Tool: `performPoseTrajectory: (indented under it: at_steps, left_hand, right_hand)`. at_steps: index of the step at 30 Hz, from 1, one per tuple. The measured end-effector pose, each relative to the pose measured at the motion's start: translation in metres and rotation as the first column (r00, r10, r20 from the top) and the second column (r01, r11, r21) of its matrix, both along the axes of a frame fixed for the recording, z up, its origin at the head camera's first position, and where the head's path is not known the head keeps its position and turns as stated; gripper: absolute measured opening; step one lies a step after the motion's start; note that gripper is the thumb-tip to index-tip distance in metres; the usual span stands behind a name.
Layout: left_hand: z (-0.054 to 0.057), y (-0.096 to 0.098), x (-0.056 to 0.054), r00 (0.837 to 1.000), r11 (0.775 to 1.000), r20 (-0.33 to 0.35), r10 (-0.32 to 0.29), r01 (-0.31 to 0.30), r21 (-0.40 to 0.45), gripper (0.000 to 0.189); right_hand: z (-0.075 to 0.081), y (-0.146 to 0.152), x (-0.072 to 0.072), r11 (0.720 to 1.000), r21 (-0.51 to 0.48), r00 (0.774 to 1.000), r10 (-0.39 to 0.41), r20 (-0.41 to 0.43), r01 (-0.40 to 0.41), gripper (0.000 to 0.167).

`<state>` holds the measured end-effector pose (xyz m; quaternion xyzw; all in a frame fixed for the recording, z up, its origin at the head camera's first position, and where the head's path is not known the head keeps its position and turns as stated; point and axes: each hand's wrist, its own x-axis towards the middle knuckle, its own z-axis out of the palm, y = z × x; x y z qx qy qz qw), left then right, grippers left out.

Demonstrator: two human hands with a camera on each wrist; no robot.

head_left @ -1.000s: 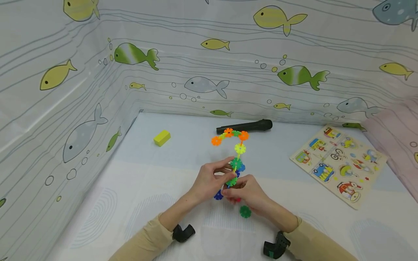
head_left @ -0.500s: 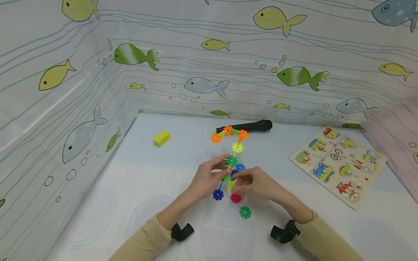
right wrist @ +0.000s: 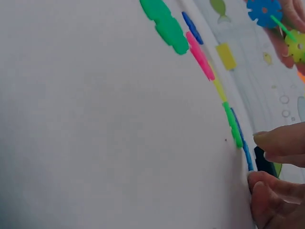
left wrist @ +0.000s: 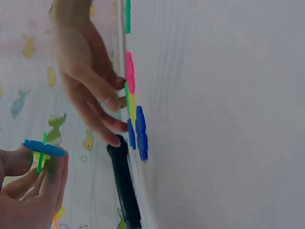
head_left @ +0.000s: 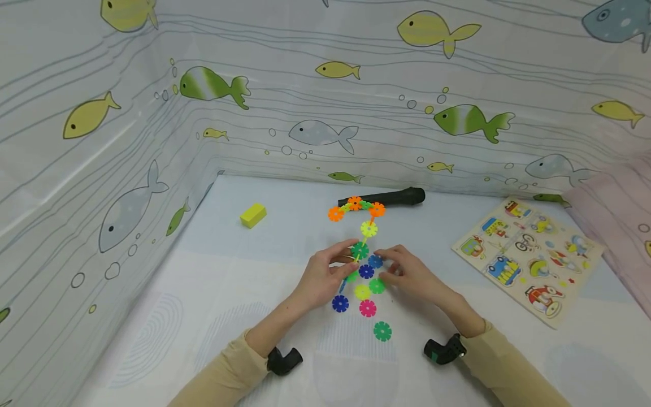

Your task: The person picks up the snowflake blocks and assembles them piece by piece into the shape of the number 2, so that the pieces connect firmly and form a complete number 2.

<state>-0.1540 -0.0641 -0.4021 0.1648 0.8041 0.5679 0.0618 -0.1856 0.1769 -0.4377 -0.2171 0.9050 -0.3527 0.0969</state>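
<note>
In the head view my left hand [head_left: 322, 277] pinches a curved chain of interlocking snowflake discs [head_left: 369, 229] between thumb and fingers. The chain arcs forward in orange, yellow and green. Its near end, a blue disc [left wrist: 44, 148] crossed by a green one, shows at the fingertips in the left wrist view. My right hand [head_left: 414, 277] reaches over the loose discs, its fingertips at a light blue disc [head_left: 375, 261], thumb apart from the index finger. Around it lie a dark blue disc [head_left: 366, 271], a green disc [head_left: 377, 286], a yellow disc [head_left: 363, 291] and a pink disc [head_left: 368, 308].
Another dark blue disc [head_left: 341, 303] and a darker green disc [head_left: 382, 331] lie nearer me. A black microphone [head_left: 407, 196] lies behind the chain. A yellow block [head_left: 253, 215] sits at back left, a wooden picture puzzle board [head_left: 529, 257] at right. Fish-patterned cloth walls [head_left: 285, 96] enclose the table.
My right hand has left the chain's near end and shifted right and forward to the light blue disc, uncovering the loose discs. The left hand keeps its pinch, and the chain has tilted slightly left.
</note>
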Motion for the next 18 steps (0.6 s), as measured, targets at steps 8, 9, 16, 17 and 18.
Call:
performPoseTrajectory:
  at_steps: [8, 9, 16, 17, 18]
  left_hand:
    - [0.0003, 0.0008, -0.0002, 1.000, 1.000, -0.016, -0.004, 0.004, 0.002, 0.046]
    - [0.0004, 0.0007, 0.0001, 1.000, 1.000, -0.014, -0.002, 0.002, 0.004, 0.046]
    - [-0.0005, 0.0007, 0.0011, 1.000, 1.000, -0.015, -0.001, 0.001, 0.013, 0.046]
    - [-0.0005, 0.0008, 0.0013, 1.000, 1.000, -0.015, 0.000, 0.000, 0.012, 0.046]
    - [-0.0005, 0.0008, 0.0014, 1.000, 1.000, -0.014, -0.001, 0.001, 0.013, 0.046]
  right_hand:
    - [-0.0042, -0.0010, 0.0001, 0.997, 0.071, 0.998, 0.043, -0.037, -0.040, 0.041]
    - [-0.0043, -0.0013, 0.0001, 0.997, 0.066, 0.998, 0.043, -0.043, -0.040, 0.039]
    - [-0.0055, -0.0032, 0.0001, 0.994, 0.099, 0.996, 0.044, -0.082, -0.036, 0.041]
    - [-0.0058, -0.0034, 0.0002, 0.994, 0.104, 0.996, 0.043, -0.083, -0.035, 0.040]
    - [-0.0061, -0.0034, 0.0003, 0.994, 0.105, 0.996, 0.040, -0.082, -0.031, 0.038]
